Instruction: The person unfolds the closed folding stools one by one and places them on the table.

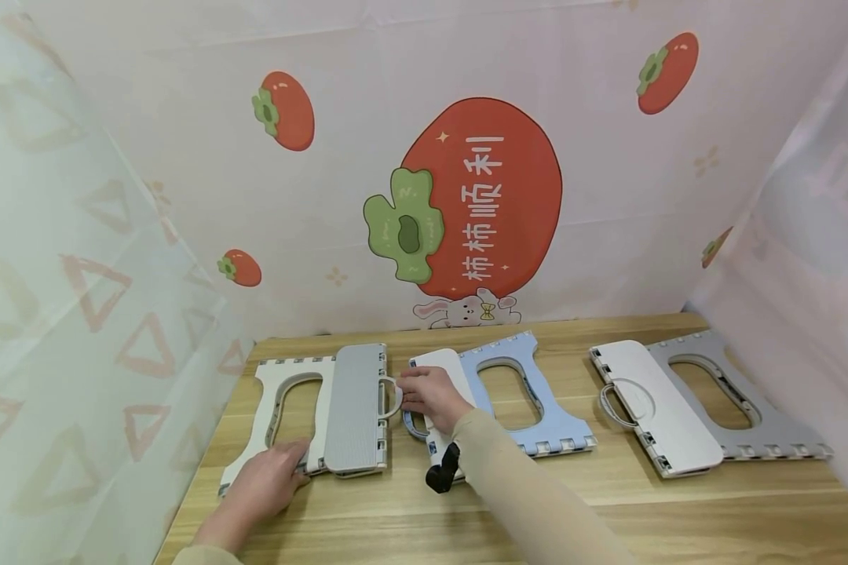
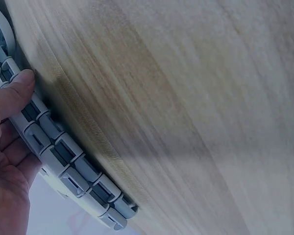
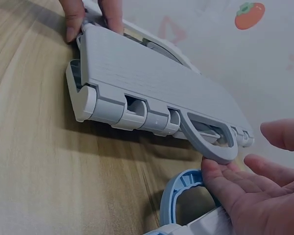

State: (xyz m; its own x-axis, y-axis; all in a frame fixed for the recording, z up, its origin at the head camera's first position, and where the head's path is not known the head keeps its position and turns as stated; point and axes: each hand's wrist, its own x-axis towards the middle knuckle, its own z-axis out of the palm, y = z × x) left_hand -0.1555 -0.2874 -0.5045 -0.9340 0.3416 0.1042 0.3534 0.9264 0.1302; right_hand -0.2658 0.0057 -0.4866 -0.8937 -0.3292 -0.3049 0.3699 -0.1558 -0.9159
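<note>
On the left lies a folded step stool with a grey top (image 1: 356, 408) and white legs (image 1: 257, 439). My left hand (image 1: 272, 475) grips its near edge, with the thumb (image 2: 23, 84) on one side of the hinged rim and the fingers on the other. My right hand (image 1: 431, 396) reaches over the middle stool, a blue and white one (image 1: 558, 420). Its fingertips touch the underside of the grey stool's loop handle (image 3: 213, 152), the thumb held apart. Right below those fingers is the blue handle (image 3: 169, 198) of the middle stool.
A third folded stool, white and grey (image 1: 671, 416), lies at the right of the wooden table (image 1: 367, 518). White cloth printed with persimmons (image 1: 487, 196) hangs behind, and more cloth (image 1: 78, 314) closes in the sides. A black strap piece (image 1: 443, 469) sits on the right wrist.
</note>
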